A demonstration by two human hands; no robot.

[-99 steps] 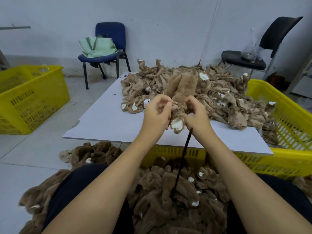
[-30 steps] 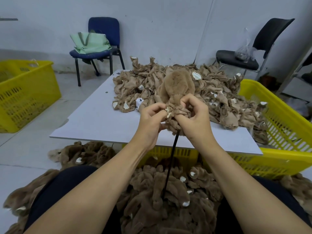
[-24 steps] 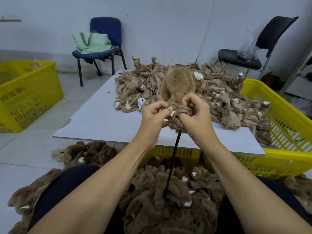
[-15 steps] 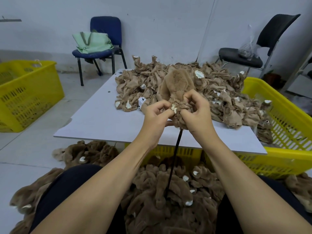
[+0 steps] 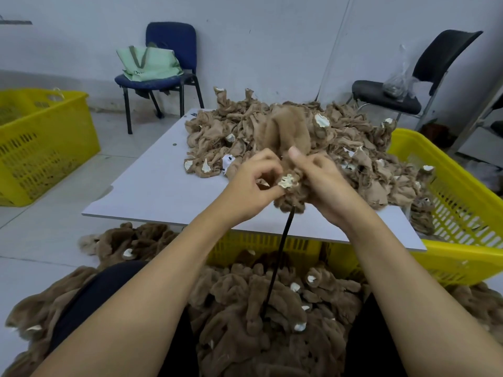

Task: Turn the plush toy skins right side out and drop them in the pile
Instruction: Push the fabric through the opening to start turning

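Observation:
I hold a brown plush skin (image 5: 284, 134) above the white table's near edge, its furry part standing up and its lower part bunched between my hands. My left hand (image 5: 250, 183) pinches the bunched fabric next to a small white patch (image 5: 289, 181). My right hand (image 5: 324, 180) grips the same skin from the right, thumb up. A thin black rod (image 5: 277, 265) runs from under the skin down into the pile of furry brown skins (image 5: 258, 317) between my legs. A heap of tan inside-out skins (image 5: 353, 148) covers the far half of the table.
The white table (image 5: 152, 191) lies over a yellow crate (image 5: 462, 208) that sticks out at the right. Another yellow crate (image 5: 40, 142) stands on the floor at left. A blue chair with a green bag (image 5: 160, 63) and a black chair (image 5: 402, 88) stand by the wall.
Both hands have kept working the bunched lower part of the skin. My left fingers have spread a little and the white patch now shows between the hands.

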